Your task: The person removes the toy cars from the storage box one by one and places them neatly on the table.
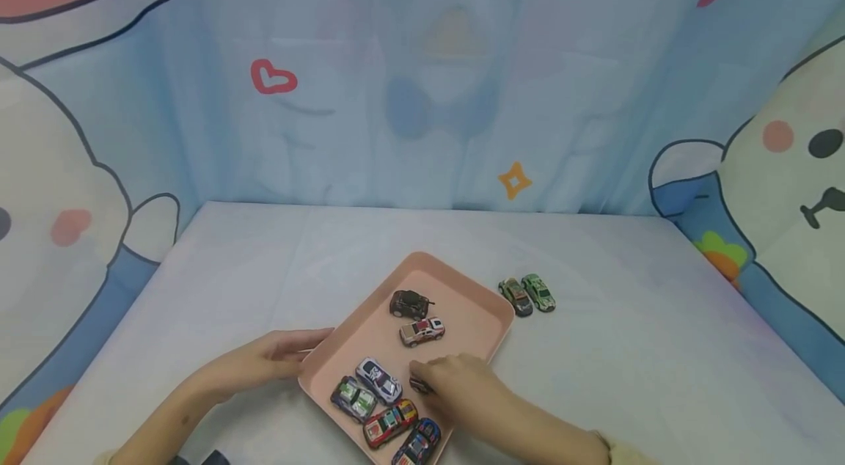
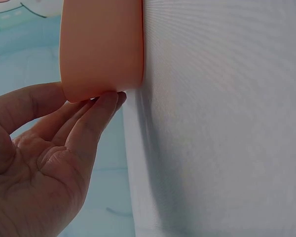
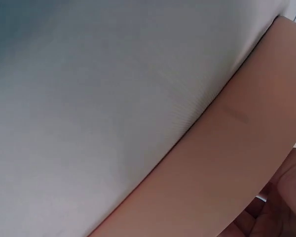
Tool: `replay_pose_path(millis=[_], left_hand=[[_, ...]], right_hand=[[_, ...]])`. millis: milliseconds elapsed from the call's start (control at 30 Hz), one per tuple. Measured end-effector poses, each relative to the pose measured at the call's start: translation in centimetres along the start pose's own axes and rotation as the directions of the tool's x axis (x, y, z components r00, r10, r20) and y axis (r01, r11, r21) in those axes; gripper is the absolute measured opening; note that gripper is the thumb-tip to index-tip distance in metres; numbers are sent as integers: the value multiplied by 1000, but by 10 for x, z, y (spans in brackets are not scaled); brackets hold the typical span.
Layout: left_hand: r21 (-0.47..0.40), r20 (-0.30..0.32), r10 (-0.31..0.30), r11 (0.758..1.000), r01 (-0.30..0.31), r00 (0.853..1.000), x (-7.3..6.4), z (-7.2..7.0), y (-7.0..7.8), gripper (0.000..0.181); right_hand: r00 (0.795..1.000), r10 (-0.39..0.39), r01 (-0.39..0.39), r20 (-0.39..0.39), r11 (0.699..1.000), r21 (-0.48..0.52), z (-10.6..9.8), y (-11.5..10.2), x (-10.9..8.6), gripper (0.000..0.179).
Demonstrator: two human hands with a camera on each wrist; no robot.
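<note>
A pink tray (image 1: 455, 289) lies slantwise on the table with toy cars in it. My left hand (image 1: 267, 359) holds the tray's left corner; in the left wrist view, the thumb is at the rim and fingertips touch the outer wall. My right hand (image 1: 465, 392) reaches over the right side and pinches a dark toy car (image 1: 419, 384), mostly hidden by the fingers. Close by are a white-and-blue car (image 1: 379, 380), a green-and-white car (image 1: 353, 398), a red-and-yellow car (image 1: 391, 423) and a dark blue car (image 1: 418, 443).
Farther up the tray sit a black toy car (image 1: 409, 304) and a white-and-red one (image 1: 422, 331). Outside its right corner, two green toy cars (image 1: 538, 293) stand side by side on the white table (image 1: 634, 348). A blue cartoon curtain (image 1: 436, 83) hangs behind.
</note>
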State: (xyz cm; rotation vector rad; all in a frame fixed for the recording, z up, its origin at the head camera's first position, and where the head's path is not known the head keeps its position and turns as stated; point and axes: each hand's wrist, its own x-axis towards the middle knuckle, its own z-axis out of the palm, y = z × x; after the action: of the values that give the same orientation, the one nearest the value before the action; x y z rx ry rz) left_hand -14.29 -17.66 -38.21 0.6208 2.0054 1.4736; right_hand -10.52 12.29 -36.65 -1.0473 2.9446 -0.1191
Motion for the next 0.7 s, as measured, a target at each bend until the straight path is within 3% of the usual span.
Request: replay_pose_path(millis=[300,500,700], left_hand=[[-1,3,15,1000,-15,1000,-1,-1,0,51],[-7,3,10,1000,-10,1000,0,-2,-2,51],[-9,10,19,1000,-19,1000,0,-1,-3,51]], right_hand=[[1000,-6,6,23,1000,3,-5,0,6,19],[998,28,-40,55,973,229,-22,14,4,25],[992,115,-92,-42,925,368,-47,40,-2,35]])
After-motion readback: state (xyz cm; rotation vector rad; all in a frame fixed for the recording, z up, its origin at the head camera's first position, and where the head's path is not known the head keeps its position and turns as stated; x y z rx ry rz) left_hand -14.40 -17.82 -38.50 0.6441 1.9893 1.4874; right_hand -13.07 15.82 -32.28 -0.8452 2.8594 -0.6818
